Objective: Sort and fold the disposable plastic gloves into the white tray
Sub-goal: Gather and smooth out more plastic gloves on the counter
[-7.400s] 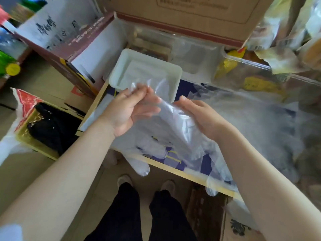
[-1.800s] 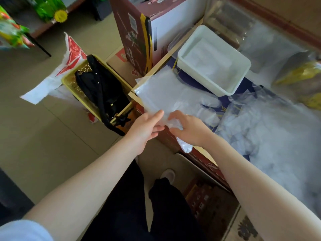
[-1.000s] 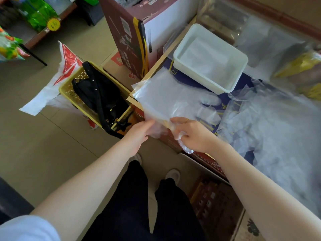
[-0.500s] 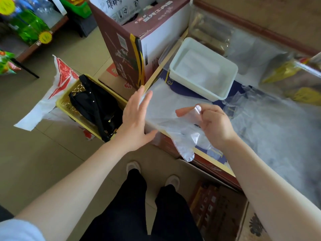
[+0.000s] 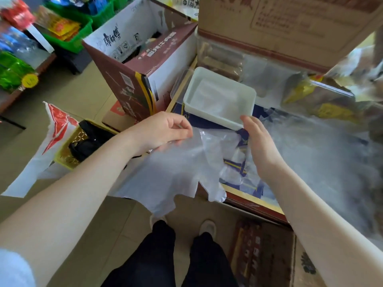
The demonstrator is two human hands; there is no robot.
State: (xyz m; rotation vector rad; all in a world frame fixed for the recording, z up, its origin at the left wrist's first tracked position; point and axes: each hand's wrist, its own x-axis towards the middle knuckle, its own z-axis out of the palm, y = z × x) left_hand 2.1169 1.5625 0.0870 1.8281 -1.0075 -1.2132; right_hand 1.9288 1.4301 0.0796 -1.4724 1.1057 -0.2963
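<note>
Clear plastic glove [image 5: 176,172] hangs over the bench [image 5: 244,190] edge just before the white tray [image 5: 211,116], pinched at its cuff by the left hand [image 5: 159,131]; the right hand [image 5: 259,146] is open, fingers straight, beside it. Folding well probably means flattening it first. Half a second ago the right hand gripped it and the left was open.

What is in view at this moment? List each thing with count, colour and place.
plastic glove: one, clear, pinched by the left hand, hanging over the work surface's near edge
white tray: one, behind the hands, folded plastic inside
loose gloves: a heap, clear, right of the tray
maroon carton: one, left of the tray
yellow basket: one, on the floor at left, black item inside
green crates: top left
left hand: pinching the glove
right hand: fingers straight, beside the tray's near corner
</note>
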